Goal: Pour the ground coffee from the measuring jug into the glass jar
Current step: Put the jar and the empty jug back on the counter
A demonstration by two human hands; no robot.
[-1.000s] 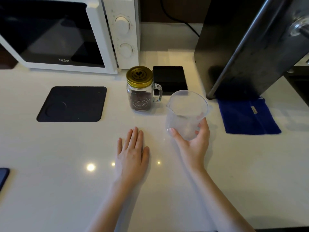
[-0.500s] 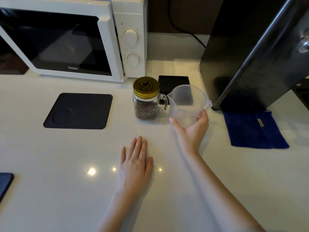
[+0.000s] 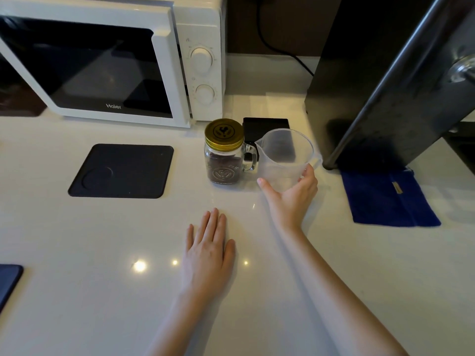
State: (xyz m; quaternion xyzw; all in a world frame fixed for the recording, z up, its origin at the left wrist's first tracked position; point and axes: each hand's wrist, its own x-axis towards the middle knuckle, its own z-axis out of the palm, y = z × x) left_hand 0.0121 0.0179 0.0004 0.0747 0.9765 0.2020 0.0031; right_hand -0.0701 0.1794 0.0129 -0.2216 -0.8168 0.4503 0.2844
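Observation:
A glass jar with a handle and a gold lid stands on the white counter, dark ground coffee filling its lower half. Just right of it is a clear plastic measuring jug, upright and looking empty, its spout toward the jar's handle. My right hand wraps around the jug's base from the near side. My left hand lies flat on the counter, palm down, fingers together, nearer to me than the jar.
A white microwave stands at the back left. A black mat lies left of the jar, a small black scale behind the jug. A dark appliance rises at right, a blue cloth by its foot. A dark object sits at the left edge.
My right hand has carried the jug away from me and set it close beside the jar. My left hand has stayed flat on the counter.

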